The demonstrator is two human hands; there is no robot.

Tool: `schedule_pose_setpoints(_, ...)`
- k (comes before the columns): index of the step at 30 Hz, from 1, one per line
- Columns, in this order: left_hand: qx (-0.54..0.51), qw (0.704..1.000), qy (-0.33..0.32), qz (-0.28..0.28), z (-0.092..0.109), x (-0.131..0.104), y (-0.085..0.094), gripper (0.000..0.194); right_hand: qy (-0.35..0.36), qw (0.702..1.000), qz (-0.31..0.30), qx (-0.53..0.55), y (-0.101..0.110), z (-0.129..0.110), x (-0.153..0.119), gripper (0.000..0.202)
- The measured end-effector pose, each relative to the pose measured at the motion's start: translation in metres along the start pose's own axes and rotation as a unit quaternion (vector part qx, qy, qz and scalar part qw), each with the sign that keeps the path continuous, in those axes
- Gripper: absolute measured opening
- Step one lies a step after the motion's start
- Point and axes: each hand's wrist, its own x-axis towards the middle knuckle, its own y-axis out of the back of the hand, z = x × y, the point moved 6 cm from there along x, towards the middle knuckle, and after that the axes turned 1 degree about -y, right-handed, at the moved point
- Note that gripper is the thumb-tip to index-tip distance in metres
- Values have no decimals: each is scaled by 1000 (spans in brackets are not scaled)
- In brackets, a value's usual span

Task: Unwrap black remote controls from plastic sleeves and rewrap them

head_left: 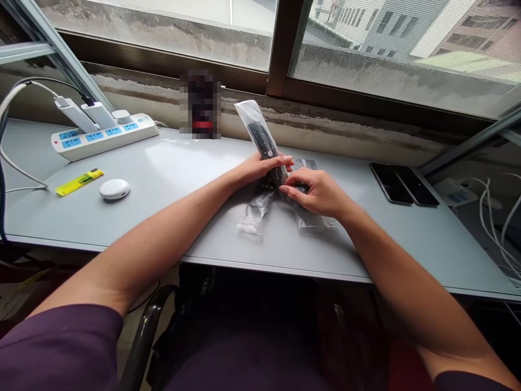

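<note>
My left hand (260, 169) is wrapped round a black remote control (265, 142) in a clear plastic sleeve (246, 111). It stands tilted, its upper end leaning left towards the window. At its lower end my right hand (321, 191) has thumb and fingers pinched together on the sleeve's edge. Under my hands lies another clear plastic bag (253, 216) with a dark item with buttons partly showing. More clear bags (309, 218) lie beneath and behind my right hand; their dark contents are mostly hidden by it.
At the left are a white power strip (109, 142) with chargers and cables, a yellow packet (79, 182) and a white oval case (114, 189). Two dark phones (401, 184) lie at the right. A blurred-out dark object (201, 106) stands by the window frame (280, 49).
</note>
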Motion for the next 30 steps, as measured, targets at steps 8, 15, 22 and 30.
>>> schedule_pose_setpoints(8, -50, 998, 19, 24, -3, 1, 6, 56, -10, 997, 71, 20, 4, 5, 2, 13)
schedule_pose_setpoints(15, -73, 997, 15, -12, -4, 2, 4, 58, 7, 995, 95, 21, 8, 9, 4, 35)
schedule_pose_setpoints(22, -74, 997, 19, 16, -4, 2, 6, 55, -11, 998, 52, 18, 1, 14, 3, 35)
schedule_pose_setpoints(30, -92, 995, 27, 8, -8, 5, 5, 57, -7, 999, 36, 10, -1, 14, 2, 50)
